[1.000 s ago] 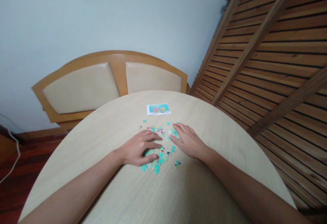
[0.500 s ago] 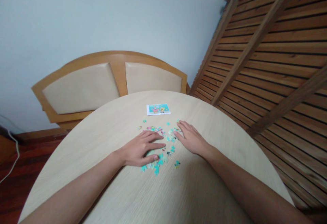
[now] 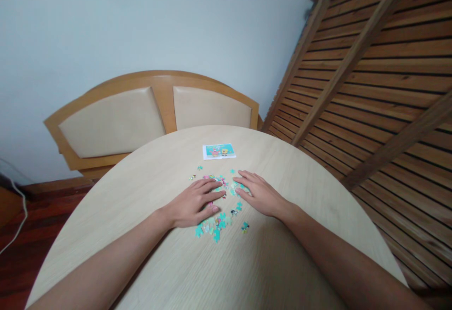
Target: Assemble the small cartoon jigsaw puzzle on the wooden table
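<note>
Loose jigsaw puzzle pieces [image 3: 217, 232], mostly turquoise with some pink and yellow, lie scattered on the table. My left hand [image 3: 196, 202] rests palm down over the left of the pile, fingers spread, covering some pieces. On the right, my right hand [image 3: 261, 193] lies flat with its fingers apart and its fingertips on turquoise pieces. A few pieces show in the gap between both hands. Beyond them is a small picture card [image 3: 219, 151] with a pink and a yellow cartoon figure on turquoise. One piece [image 3: 245, 227] sits apart, nearer to me.
The round pale wood table [image 3: 158, 272] fills the lower view. Behind it stands a wooden headboard [image 3: 167, 100] with cream padded panels against the wall. A slatted wooden frame [image 3: 356, 88] leans at the right. A white cable [image 3: 24, 206] hangs at the far left.
My right hand has slid left, towards the middle, over the pieces there. My left hand has shifted slightly left and away from me, uncovering more pieces near its thumb.
</note>
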A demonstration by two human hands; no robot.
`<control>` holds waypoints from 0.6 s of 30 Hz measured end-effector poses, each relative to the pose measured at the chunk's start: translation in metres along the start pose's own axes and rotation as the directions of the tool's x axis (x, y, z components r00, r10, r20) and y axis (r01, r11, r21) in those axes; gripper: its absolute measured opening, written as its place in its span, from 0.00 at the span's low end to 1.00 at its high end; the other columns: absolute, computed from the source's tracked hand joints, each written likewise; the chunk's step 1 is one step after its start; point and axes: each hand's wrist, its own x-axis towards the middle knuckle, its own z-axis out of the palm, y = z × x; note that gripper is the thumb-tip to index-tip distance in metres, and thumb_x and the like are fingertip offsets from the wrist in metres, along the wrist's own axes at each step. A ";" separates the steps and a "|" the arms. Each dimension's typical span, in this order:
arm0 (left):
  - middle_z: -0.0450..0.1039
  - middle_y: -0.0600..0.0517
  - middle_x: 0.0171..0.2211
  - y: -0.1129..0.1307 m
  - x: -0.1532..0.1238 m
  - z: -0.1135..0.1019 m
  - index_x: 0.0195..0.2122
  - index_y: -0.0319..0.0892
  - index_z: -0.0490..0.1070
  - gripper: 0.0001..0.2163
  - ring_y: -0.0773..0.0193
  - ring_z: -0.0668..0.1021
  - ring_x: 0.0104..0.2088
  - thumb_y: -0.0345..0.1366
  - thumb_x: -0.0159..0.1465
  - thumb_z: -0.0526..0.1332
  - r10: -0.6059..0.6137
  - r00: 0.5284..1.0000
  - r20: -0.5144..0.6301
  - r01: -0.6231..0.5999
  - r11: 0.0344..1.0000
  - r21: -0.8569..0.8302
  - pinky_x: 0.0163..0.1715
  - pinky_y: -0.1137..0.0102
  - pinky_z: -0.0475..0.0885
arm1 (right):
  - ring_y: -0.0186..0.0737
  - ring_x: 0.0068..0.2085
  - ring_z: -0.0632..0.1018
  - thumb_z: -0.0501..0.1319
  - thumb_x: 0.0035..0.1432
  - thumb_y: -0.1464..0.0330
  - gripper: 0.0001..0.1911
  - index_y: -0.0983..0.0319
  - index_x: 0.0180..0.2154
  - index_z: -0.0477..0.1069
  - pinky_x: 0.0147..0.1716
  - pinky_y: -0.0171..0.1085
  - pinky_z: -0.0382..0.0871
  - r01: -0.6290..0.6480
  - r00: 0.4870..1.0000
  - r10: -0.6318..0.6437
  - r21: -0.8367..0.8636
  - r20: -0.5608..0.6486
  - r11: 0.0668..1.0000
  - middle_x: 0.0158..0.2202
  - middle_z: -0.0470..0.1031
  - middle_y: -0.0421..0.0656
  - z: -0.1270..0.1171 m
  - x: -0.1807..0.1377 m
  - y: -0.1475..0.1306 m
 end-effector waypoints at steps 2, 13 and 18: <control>0.61 0.45 0.67 -0.001 0.000 0.001 0.65 0.49 0.63 0.21 0.47 0.63 0.66 0.47 0.73 0.52 -0.001 1.000 -0.017 0.001 1.000 -0.015 0.65 0.46 0.58 | 0.50 0.68 0.62 0.51 0.71 0.57 0.25 0.61 0.61 0.68 0.66 0.53 0.55 0.002 1.000 -0.002 -0.005 0.004 1.000 0.67 0.62 0.53 0.000 0.000 -0.001; 0.67 0.46 0.62 -0.005 0.000 -0.001 0.62 0.50 0.68 0.18 0.49 0.68 0.62 0.43 0.74 0.51 -0.034 0.998 -0.048 0.033 0.999 -0.016 0.62 0.48 0.62 | 0.50 0.67 0.63 0.56 0.68 0.56 0.22 0.50 0.61 0.69 0.67 0.59 0.48 0.241 0.970 -0.241 0.006 0.039 0.971 0.66 0.65 0.46 -0.007 -0.004 -0.014; 0.68 0.46 0.61 -0.004 0.000 -0.001 0.60 0.49 0.70 0.17 0.50 0.69 0.62 0.42 0.74 0.51 -0.021 0.998 -0.054 0.021 1.000 -0.010 0.61 0.49 0.63 | 0.45 0.59 0.72 0.58 0.67 0.59 0.16 0.52 0.52 0.76 0.65 0.55 0.51 0.367 0.930 -0.367 0.015 0.006 0.930 0.56 0.75 0.45 -0.007 -0.003 -0.016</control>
